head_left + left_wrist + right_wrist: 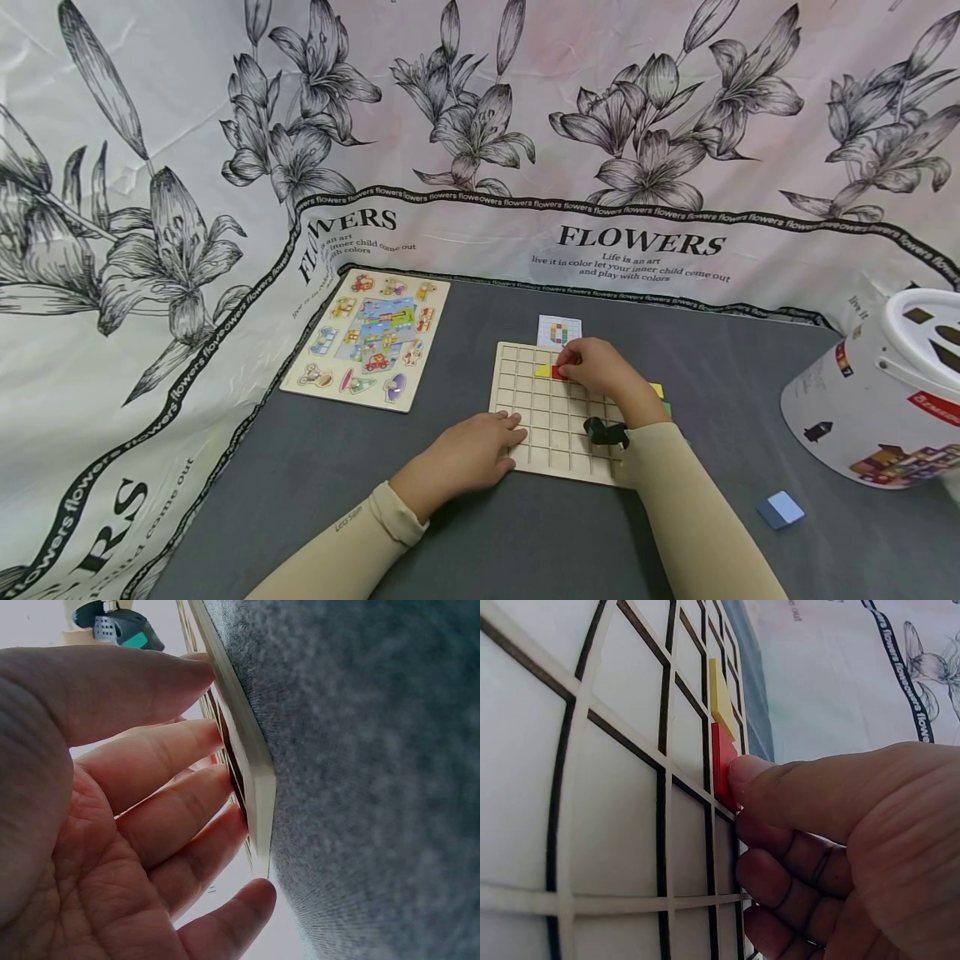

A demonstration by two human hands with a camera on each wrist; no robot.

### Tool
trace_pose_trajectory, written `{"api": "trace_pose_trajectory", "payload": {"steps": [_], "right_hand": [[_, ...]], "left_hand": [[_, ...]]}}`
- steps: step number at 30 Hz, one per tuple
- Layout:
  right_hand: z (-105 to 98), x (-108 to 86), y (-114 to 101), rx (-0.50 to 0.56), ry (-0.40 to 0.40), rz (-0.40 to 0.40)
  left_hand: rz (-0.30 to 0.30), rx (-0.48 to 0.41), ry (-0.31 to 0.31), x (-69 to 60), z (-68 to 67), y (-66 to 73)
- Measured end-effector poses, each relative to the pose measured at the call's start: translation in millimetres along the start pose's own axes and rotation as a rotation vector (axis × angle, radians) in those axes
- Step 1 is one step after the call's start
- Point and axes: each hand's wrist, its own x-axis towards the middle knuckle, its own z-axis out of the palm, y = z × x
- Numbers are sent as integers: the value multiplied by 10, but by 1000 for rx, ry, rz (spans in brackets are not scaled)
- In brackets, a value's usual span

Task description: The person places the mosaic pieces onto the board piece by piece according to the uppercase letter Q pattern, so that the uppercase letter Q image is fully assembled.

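A wooden grid board (540,417) lies on the dark grey tabletop. My right hand (600,367) is at its upper part, thumb and fingertips pinching a red tile (721,765) that sits in a grid cell. Touching that tile on its left is a yellow triangular tile (542,372). The left hand (468,454) rests on the board's lower left edge with its fingers extended. In the left wrist view, the thumb and fingertips meet the board's side (259,780). A pattern card (558,325) with a coloured ring of squares lies just behind the board.
A picture puzzle board (408,392) lies at the left. On the right stand a white bucket (840,417) with a holed lid and a blue block (781,509). Yellow and green pieces (667,407) show partly behind the right forearm. A flower-printed cloth (480,233) hangs behind.
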Motion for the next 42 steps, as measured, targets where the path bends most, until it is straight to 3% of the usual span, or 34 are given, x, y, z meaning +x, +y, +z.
{"api": "trace_pose_trajectory", "payload": {"steps": [9, 14, 20, 28, 42], "right_hand": [[-213, -172, 133, 44, 62, 8], [-480, -400, 381, 38, 109, 61], [-671, -650, 733, -48, 101, 97], [-657, -830, 996, -74, 45, 140], [-584, -823, 952, -86, 65, 143]], "left_hand": [[6, 0, 0, 0, 1, -1], [-2, -4, 0, -10, -3, 1], [-8, -16, 5, -19, -9, 9], [-2, -43, 12, -23, -14, 15], [-4, -55, 14, -11, 3, -4]]}}
